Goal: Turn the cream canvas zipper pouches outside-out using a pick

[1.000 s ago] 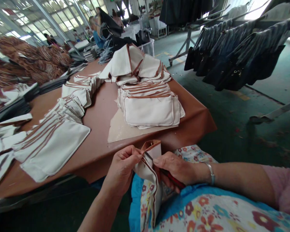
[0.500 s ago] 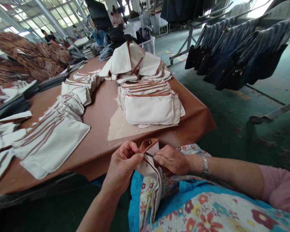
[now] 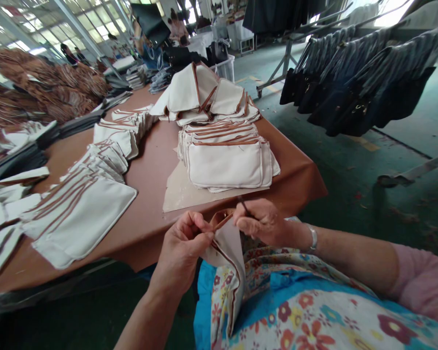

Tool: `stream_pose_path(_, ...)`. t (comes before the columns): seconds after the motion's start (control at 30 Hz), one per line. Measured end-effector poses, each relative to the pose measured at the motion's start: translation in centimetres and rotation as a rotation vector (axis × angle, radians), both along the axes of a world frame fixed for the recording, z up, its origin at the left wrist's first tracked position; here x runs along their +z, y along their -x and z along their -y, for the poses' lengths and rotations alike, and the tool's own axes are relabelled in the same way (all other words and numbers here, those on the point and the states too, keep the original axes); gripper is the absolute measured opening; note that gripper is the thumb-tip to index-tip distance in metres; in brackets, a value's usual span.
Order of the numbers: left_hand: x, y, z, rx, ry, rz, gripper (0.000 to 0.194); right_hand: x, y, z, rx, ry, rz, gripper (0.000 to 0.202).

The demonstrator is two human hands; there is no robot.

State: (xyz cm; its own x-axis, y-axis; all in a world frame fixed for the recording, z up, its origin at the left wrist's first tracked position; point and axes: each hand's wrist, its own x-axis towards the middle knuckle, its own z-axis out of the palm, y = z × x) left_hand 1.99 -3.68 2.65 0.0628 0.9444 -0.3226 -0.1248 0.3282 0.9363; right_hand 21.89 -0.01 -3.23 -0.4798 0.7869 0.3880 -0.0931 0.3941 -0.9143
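Observation:
My left hand [image 3: 180, 250] pinches the brown-edged rim of a white fabric bag piece [image 3: 230, 245] between thumb and fingers. The piece hangs down over my lap, with brown trim along its edge and a brown inner side at its top. My right hand [image 3: 264, 223] is closed round a thin dark tool [image 3: 244, 205], whose end sticks up past the fingers; its exact kind is hidden. The right fingertips are beside the piece's upper right corner, and I cannot tell whether they touch it. Just beyond my hands, white bag pieces [image 3: 224, 164] stand stacked on a cardboard sheet [image 3: 177, 192].
A brown-covered table [image 3: 149, 165] fills the middle. More white pieces [image 3: 91, 214] lie in a row at left, and a white heap [image 3: 184, 92] sits behind the stack. Brown bundles [image 3: 47, 82] are piled far left. Dark bags [image 3: 336, 102] hang from a wheeled rack at right.
My right hand has lifted and turned, drawing the dark tool up off the rim, so the tool now points upward. My left hand keeps its pinch in nearly the same place.

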Motion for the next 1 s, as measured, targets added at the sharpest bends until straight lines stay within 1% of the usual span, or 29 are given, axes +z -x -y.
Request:
stream_pose_path(0.03, 0.2, -0.1, 0.0, -0.011, -0.014, -0.012, 0.027, 0.5, -0.1, -0.5, -0.067, 0.052, -0.001, 0.025)
stream_pose_path(0.07, 0.4, -0.2, 0.0, -0.022, -0.027, -0.024, 0.026, 0.9, 0.0, -1.1, -0.089, 0.078, 0.013, 0.022)
stream_pose_path(0.1, 0.5, -0.3, -0.1, -0.034, -0.038, -0.037, 0.025, 1.4, 0.0, -1.7, -0.052, 0.082, 0.042, 0.020)
stream_pose_path(0.17, 0.8, -0.6, -0.1, -0.065, -0.055, -0.073, 0.024, 2.1, 0.4, -2.7, 0.147, 0.098, 0.127, 0.019)
stream_pose_path(0.23, 0.9, -0.5, -0.2, -0.104, -0.076, -0.149, 0.023, 2.7, 0.7, -3.5, 0.349, 0.204, 0.216, 0.021)
stream_pose_path(0.3, 1.0, -0.3, -0.2, -0.149, -0.116, -0.292, 0.019, 2.8, 1.0, -4.0, 0.448, 0.321, 0.263, 0.024)
stream_pose_path(0.37, 1.0, 0.0, -0.1, -0.186, -0.160, -0.468, 0.016, 2.8, 1.2, -4.3, 0.473, 0.385, 0.277, 0.025)
stream_pose_path(0.43, 1.0, 0.2, -0.1, -0.205, -0.201, -0.607, 0.016, 2.6, 1.5, -4.3, 0.467, 0.406, 0.285, 0.024)
stream_pose_path(0.5, 1.1, 0.1, -0.2, -0.220, -0.234, -0.692, 0.016, 2.5, 1.9, -4.2, 0.426, 0.358, 0.286, 0.017)
stream_pose_path(0.57, 1.1, -0.3, -0.4, -0.215, -0.264, -0.743, 0.018, 2.4, 2.2, -3.9, 0.348, 0.249, 0.264, 0.005)
stream_pose_path(0.6, 1.1, -0.4, -0.5, -0.204, -0.265, -0.738, 0.018, 2.4, 2.2, -3.8, 0.313, 0.234, 0.249, 0.004)
stream_pose_path(0.63, 1.1, -0.4, -0.6, -0.193, -0.250, -0.697, 0.018, 2.4, 2.2, -3.7, 0.303, 0.272, 0.235, 0.005)
stream_pose_path(0.67, 1.1, -0.4, -0.8, -0.188, -0.217, -0.617, 0.017, 2.4, 2.0, -3.7, 0.321, 0.353, 0.217, 0.005)
stream_pose_path(0.73, 1.0, 0.2, -1.2, -0.215, -0.128, -0.394, 0.018, 2.4, 1.4, -3.8, 0.416, 0.555, 0.154, 0.011)
stream_pose_path(0.77, 0.9, 0.6, -1.3, -0.247, -0.088, -0.287, 0.023, 2.5, 1.0, -3.9, 0.473, 0.631, 0.122, 0.014)
stream_pose_path(0.83, 0.8, 1.6, -1.7, -0.320, -0.030, -0.153, 0.033, 2.6, 0.1, -4.2, 0.549, 0.706, 0.061, 0.018)
stream_pose_path(0.9, 0.8, 2.6, -1.9, -0.375, -0.021, -0.164, 0.032, 2.7, -0.4, -4.6, 0.574, 0.742, 0.007, 0.020)
stream_pose_path(1.0, 0.7, 3.3, -2.2, -0.382, -0.060, -0.297, 0.044, 2.9, -0.7, -4.8, 0.572, 0.804, -0.034, 0.027)
